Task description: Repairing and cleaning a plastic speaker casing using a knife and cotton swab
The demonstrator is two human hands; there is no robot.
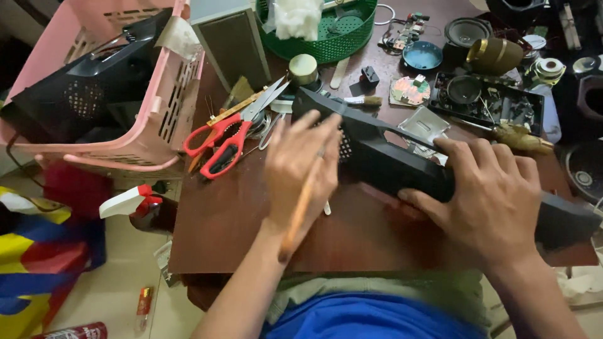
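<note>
A long black plastic speaker housing [383, 160] lies across the dark brown table [226, 213]. My right hand [493, 198] clamps down over its right part and holds it. My left hand [301, 166] rests against the housing's left end, by a perforated grille, and holds a thin wooden-handled tool [296, 216] whose handle runs back toward my wrist. The tool's tip is hidden behind my fingers.
Red-handled scissors [226, 135] lie left of the housing. A pink basket [157, 107] holding a black casing hangs off the table's left edge. A green basket [333, 41], speaker cones, circuit boards and a small brush [364, 100] crowd the back.
</note>
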